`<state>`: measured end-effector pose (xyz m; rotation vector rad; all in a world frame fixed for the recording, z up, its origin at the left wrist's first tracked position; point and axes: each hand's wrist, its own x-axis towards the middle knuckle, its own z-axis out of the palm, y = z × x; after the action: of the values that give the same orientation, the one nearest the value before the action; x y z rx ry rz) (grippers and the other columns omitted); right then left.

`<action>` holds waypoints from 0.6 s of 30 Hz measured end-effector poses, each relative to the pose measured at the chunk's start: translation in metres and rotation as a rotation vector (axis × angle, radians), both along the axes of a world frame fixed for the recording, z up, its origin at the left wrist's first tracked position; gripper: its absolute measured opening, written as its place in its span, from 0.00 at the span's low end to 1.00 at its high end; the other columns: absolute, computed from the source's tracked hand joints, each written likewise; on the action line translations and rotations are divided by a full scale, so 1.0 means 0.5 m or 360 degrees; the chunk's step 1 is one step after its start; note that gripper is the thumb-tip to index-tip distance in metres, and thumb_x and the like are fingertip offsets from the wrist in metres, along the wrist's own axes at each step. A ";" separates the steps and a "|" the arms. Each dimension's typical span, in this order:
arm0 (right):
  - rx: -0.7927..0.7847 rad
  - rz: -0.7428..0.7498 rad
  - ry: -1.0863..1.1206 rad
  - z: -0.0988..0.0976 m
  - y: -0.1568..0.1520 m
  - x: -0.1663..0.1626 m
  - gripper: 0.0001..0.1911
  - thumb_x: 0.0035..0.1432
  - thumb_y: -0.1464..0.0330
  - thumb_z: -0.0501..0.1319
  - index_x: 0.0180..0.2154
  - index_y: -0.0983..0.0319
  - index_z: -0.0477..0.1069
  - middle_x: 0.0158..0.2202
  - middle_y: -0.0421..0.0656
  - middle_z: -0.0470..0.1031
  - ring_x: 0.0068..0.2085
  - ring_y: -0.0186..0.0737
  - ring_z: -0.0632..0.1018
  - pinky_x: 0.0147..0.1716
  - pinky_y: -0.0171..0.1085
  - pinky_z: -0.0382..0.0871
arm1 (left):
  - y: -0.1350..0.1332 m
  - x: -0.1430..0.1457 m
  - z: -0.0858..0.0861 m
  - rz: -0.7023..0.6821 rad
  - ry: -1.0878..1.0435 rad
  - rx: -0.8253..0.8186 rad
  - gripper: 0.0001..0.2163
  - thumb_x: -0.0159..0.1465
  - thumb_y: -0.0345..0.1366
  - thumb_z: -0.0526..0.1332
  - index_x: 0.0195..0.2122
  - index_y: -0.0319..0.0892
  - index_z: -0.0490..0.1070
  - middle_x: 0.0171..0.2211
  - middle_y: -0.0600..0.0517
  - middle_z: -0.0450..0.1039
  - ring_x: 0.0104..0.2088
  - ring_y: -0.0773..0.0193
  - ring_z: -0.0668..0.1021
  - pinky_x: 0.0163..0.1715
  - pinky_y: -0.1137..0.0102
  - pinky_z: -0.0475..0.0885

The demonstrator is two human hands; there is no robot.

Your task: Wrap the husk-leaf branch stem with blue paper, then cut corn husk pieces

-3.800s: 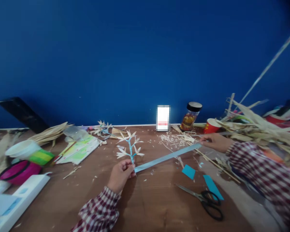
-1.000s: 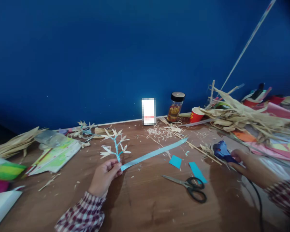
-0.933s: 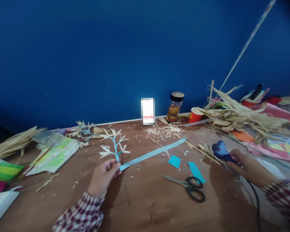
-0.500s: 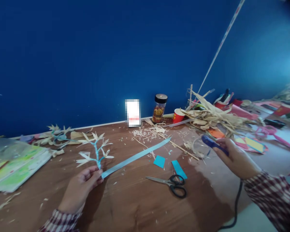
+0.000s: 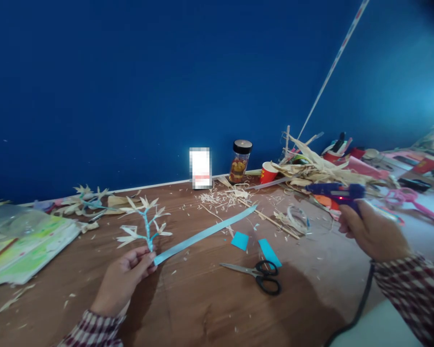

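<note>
The wooden table (image 5: 210,308) runs along the blue wall, littered with straw shavings. Taking the black-handled scissors (image 5: 255,274) lying flat on it as the marker: a heap of dried husks (image 5: 321,171) sits well beyond them to the right, against the wall, with a red paper cup (image 5: 268,172) and a black-lidded jar (image 5: 240,161) just left of the heap.

The right hand (image 5: 371,231) is raised off the table to the right of the scissors, forearm in a checked sleeve coming in from the lower right, wrist roughly level. Its fingers are wrapped round the handle of a blue glue gun (image 5: 338,192), whose nozzle points left; a black cord hangs down from the hand.

The left hand (image 5: 125,279) rests low, well left of the scissors, palm turned inward, thumb and fingertips pinched on the base of a small blue-stemmed sprig (image 5: 145,226) with pale straw leaves, held upright. A long light-blue paper strip (image 5: 206,233) starts at that same pinch and slants away up and right, passing behind the scissors. Two small blue paper pieces (image 5: 240,240) lie just behind the scissors.
</note>
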<state>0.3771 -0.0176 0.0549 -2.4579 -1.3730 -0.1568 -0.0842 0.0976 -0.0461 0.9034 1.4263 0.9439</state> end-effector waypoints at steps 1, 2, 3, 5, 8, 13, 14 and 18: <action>0.0018 -0.0004 0.0046 0.003 -0.001 0.003 0.13 0.56 0.57 0.44 0.25 0.56 0.53 0.19 0.43 0.71 0.22 0.46 0.73 0.24 0.40 0.62 | 0.000 -0.001 -0.001 -0.0011 0.0010 -0.0001 0.17 0.44 0.35 0.68 0.35 0.37 0.70 0.28 0.54 0.75 0.26 0.68 0.76 0.28 0.76 0.73; 0.0036 -0.0003 0.0063 0.006 -0.001 0.006 0.13 0.56 0.57 0.45 0.24 0.56 0.54 0.18 0.42 0.70 0.22 0.45 0.73 0.25 0.40 0.62 | 0.000 -0.002 -0.002 -0.0018 0.0023 -0.0003 0.17 0.44 0.35 0.68 0.35 0.37 0.70 0.27 0.54 0.75 0.26 0.68 0.76 0.28 0.76 0.73; 0.0057 0.0001 0.0077 0.008 -0.002 0.005 0.13 0.56 0.57 0.45 0.24 0.56 0.54 0.17 0.42 0.70 0.22 0.45 0.72 0.25 0.41 0.62 | 0.000 -0.003 -0.003 -0.0018 0.0031 -0.0001 0.17 0.44 0.35 0.68 0.35 0.37 0.70 0.27 0.53 0.75 0.26 0.68 0.76 0.28 0.76 0.73; 0.0168 0.0043 0.0302 0.008 -0.001 -0.004 0.16 0.57 0.56 0.45 0.23 0.57 0.55 0.16 0.41 0.67 0.20 0.42 0.70 0.22 0.39 0.61 | 0.000 -0.003 -0.003 -0.0022 0.0032 0.0015 0.17 0.44 0.35 0.68 0.35 0.37 0.70 0.28 0.53 0.76 0.27 0.67 0.77 0.29 0.75 0.74; 0.0338 0.0226 0.1093 0.002 0.004 -0.047 0.20 0.57 0.51 0.45 0.24 0.58 0.57 0.18 0.39 0.65 0.17 0.37 0.68 0.13 0.34 0.58 | 0.001 -0.001 -0.002 -0.0027 0.0057 0.0016 0.16 0.44 0.34 0.67 0.36 0.38 0.70 0.27 0.53 0.76 0.26 0.67 0.77 0.28 0.74 0.74; 0.0140 0.0527 0.1708 -0.035 0.025 -0.171 0.20 0.54 0.49 0.50 0.25 0.59 0.59 0.18 0.36 0.64 0.16 0.32 0.66 0.11 0.30 0.57 | 0.000 0.008 0.008 -0.0029 0.0123 0.0041 0.15 0.45 0.34 0.67 0.34 0.38 0.70 0.24 0.54 0.75 0.25 0.65 0.77 0.29 0.72 0.74; 0.0065 0.0612 0.1764 -0.045 0.030 -0.198 0.20 0.55 0.50 0.50 0.25 0.59 0.59 0.17 0.35 0.64 0.16 0.31 0.66 0.12 0.29 0.58 | 0.000 0.009 0.009 -0.0055 0.0162 0.0061 0.14 0.45 0.34 0.67 0.33 0.38 0.70 0.23 0.53 0.75 0.25 0.65 0.77 0.29 0.71 0.74; -0.0151 0.0925 0.1885 -0.079 0.054 -0.299 0.16 0.57 0.54 0.50 0.27 0.58 0.61 0.20 0.34 0.64 0.17 0.30 0.67 0.15 0.29 0.60 | 0.000 0.007 0.007 -0.0159 0.0400 0.0188 0.14 0.48 0.37 0.64 0.35 0.37 0.70 0.24 0.51 0.75 0.24 0.61 0.78 0.28 0.68 0.73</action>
<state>0.2277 0.0095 0.0154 -1.5064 -1.3504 1.2694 -0.0807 0.0975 -0.0427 1.2044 1.5321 0.8695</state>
